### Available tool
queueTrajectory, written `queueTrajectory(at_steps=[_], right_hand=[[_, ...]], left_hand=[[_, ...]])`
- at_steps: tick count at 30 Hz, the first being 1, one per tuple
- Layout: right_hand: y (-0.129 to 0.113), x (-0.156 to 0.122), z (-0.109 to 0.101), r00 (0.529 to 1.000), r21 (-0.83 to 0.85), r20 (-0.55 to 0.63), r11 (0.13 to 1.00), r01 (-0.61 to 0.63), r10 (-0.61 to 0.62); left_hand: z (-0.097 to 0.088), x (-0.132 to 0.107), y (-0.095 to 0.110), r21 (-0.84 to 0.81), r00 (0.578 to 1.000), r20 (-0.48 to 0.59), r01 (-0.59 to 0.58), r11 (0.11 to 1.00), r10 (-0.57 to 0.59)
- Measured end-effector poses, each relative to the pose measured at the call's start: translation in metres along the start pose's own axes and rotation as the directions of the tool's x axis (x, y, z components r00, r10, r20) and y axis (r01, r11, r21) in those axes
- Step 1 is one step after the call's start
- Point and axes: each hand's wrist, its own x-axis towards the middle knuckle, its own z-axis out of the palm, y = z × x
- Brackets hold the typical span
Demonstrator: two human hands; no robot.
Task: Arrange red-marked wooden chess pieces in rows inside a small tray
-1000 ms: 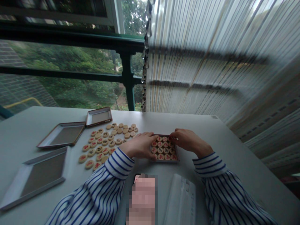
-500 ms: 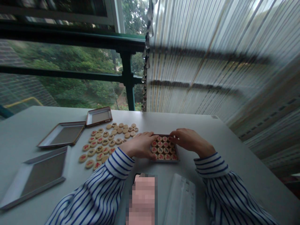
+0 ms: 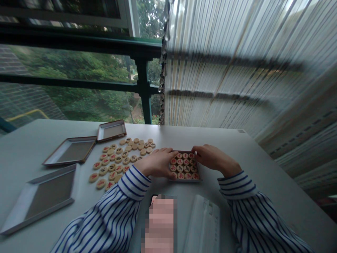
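Note:
A small shallow box (image 3: 184, 181) holds round wooden xiangqi pieces (image 3: 186, 168) in rows, marked with red and dark characters. My left hand (image 3: 159, 162) spans the box's left side, its thumb at the lower left and fingers at the upper left. At the upper right corner, my right hand (image 3: 214, 157) has curled fingers pressed together against the rim; the fingertips are partly hidden. Left of the box, many more xiangqi pieces (image 3: 118, 159) lie loose on the table, some face up with red or dark characters, others plain side up.
Three shallow trays stand on the left: a large one (image 3: 50, 193), a middle one (image 3: 75, 149) and a small one (image 3: 112, 130). A phone-like object (image 3: 161, 225), its screen blurred, and a pale translucent case (image 3: 204, 225) lie at the front of the white table (image 3: 263, 175).
My right hand has shifted slightly right toward the box's corner, uncovering more of the upper right piece. My left hand and the loose pieces stay as they were.

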Motion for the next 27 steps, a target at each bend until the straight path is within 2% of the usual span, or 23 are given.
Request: queueTrajectory(at_steps=[22, 25, 27], right_hand=[[0.0019, 0.0018, 0.0034, 1.000, 0.025, -0.018, 1.000, 0.004, -0.003], [0.0033, 0.0005, 0.0004, 0.997, -0.010, -0.083, 1.000, -0.003, 0.003], [0.0013, -0.0016, -0.0051, 0.981, -0.047, -0.194, 0.998, -0.032, 0.022]], left_hand=[[0.0024, 0.0007, -0.0011, -0.006, 0.996, -0.076, -0.045, 0.999, 0.044], [0.0001, -0.0004, -0.0014, 0.001, 0.994, -0.098, -0.036, 0.999, 0.036], [-0.0047, -0.0021, -0.0028, 0.006, 0.986, -0.161, -0.035, 0.999, 0.035]])
